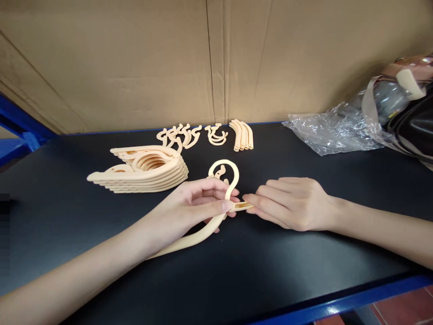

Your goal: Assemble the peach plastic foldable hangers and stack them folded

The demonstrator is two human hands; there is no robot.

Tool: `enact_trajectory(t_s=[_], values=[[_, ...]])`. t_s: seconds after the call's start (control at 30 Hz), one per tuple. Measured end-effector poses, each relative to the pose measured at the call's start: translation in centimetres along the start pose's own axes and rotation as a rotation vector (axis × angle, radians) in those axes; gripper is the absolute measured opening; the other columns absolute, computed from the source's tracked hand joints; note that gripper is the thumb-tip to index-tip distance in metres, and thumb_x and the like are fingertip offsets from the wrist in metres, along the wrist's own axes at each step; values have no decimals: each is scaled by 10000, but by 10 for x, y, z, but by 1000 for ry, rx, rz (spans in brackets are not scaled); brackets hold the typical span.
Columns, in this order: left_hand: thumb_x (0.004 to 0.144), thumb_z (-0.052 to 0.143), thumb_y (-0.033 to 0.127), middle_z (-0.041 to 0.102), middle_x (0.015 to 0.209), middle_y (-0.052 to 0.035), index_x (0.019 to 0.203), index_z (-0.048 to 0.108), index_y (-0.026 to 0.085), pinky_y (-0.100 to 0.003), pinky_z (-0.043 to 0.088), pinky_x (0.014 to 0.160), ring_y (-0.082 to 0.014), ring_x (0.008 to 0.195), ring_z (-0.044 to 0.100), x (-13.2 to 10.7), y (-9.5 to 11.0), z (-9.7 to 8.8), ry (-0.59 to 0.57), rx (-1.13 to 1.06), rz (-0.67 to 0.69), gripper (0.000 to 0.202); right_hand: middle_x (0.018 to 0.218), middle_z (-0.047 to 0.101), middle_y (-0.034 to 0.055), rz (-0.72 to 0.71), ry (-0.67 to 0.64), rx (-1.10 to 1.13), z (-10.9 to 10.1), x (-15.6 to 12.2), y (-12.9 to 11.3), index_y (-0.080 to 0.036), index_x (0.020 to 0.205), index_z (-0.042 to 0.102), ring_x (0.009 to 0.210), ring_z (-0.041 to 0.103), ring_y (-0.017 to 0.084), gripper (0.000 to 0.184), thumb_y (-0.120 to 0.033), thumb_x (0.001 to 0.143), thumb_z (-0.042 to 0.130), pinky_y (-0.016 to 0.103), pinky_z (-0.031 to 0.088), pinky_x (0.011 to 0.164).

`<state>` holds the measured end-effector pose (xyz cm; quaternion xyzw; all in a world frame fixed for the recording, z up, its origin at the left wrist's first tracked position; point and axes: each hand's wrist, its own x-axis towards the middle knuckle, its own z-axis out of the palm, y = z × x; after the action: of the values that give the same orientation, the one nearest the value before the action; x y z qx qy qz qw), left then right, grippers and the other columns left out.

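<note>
My left hand [203,198] is closed around the neck of a cream plastic clothes hanger [199,235], its hook curling up above the thumb. One long arm of the hanger slants down toward the lower left, partly behind my wrist. To the right, my right hand [287,203] pinches the outer end of a short hollow cream piece [241,206], whose inner end meets the hanger's neck at my left thumb. Whether that piece is joined to the neck I cannot tell. Some small cream parts [220,172] show behind the hook, partly hidden by my left hand.
A stack of folded cream hangers [149,174] lies at left. Along the back sit loose small hooks [192,137], curved pieces [216,135] and several arm sections [241,135]. A clear plastic bag [331,131] and a dark bag [412,122] occupy the right. Cardboard [152,58] stands behind.
</note>
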<state>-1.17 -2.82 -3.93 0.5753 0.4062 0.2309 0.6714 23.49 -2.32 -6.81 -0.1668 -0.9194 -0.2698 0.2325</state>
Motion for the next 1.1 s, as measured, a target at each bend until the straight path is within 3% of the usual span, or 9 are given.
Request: enact_trajectory(t_s=[0.2,0.47,0.63,0.83,1.1], values=[[841,711,346,699,863,-14,896,678,194,-229,515,707,-153,783,678,1,1,0,16,50,45,164,673,614,-29,-18,18,-21,-2,2,-1,-141,913,644,549,497,96,128,-244,951,579,292,348,472],[865,702,292,685,872,10,871,633,186,-195,508,703,-106,718,689,1,-1,-3,-30,11,61,127,680,638,-28,-28,39,28,-1,2,0,-136,919,650,551,517,92,142,-252,955,577,282,345,463],[852,720,298,712,775,10,855,659,186,-169,510,668,-110,715,688,5,-2,-3,-6,3,46,128,637,608,-29,-19,28,82,-2,5,0,-116,924,663,520,472,100,174,-242,968,551,283,331,452],[863,706,268,750,758,-6,943,728,180,-175,518,665,-111,695,680,5,0,-3,76,10,-11,121,626,577,-35,82,-26,146,-4,7,0,-141,922,673,499,440,101,272,-277,1017,457,270,344,479],[910,651,246,763,796,-16,1047,757,207,-198,506,690,-94,647,659,6,-3,-7,6,27,55,178,619,552,-47,55,-32,110,-1,8,1,-139,946,666,513,440,95,253,-284,1020,472,277,314,480]])
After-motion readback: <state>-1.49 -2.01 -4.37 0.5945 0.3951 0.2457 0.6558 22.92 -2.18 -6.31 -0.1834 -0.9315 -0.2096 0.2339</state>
